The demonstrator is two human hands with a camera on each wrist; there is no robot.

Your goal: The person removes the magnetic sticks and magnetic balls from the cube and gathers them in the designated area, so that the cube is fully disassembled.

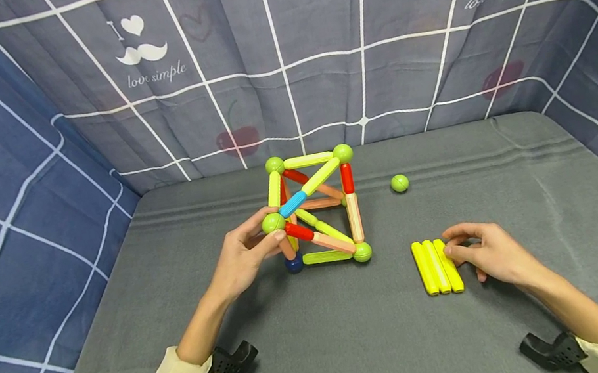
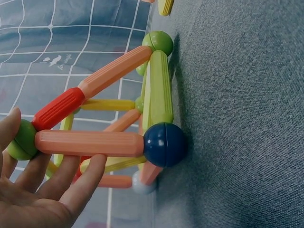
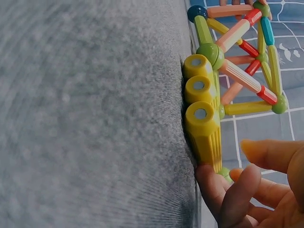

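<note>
A cube-like frame of magnetic sticks and balls stands on the grey cloth, with red, salmon, yellow and blue sticks. My left hand [image 1: 241, 258] pinches the green ball [image 1: 273, 223] at its upper near-left corner between thumb and fingers. Below that ball, a salmon stick [image 2: 90, 143] runs down to a dark blue ball [image 2: 165, 145]. To the right, several yellow magnetic sticks lie side by side. My right hand [image 1: 493, 251] is beside the rightmost yellow stick [image 1: 450, 266], fingertips right at its edge. In the right wrist view, the thumb [image 3: 270, 152] stands apart from that stick.
A loose green ball [image 1: 400, 183] lies right of the frame, behind the yellow sticks. Grey cloth [image 1: 329, 354] covers the table. A blue-grey checked curtain [image 1: 319, 96] closes off the back and both sides.
</note>
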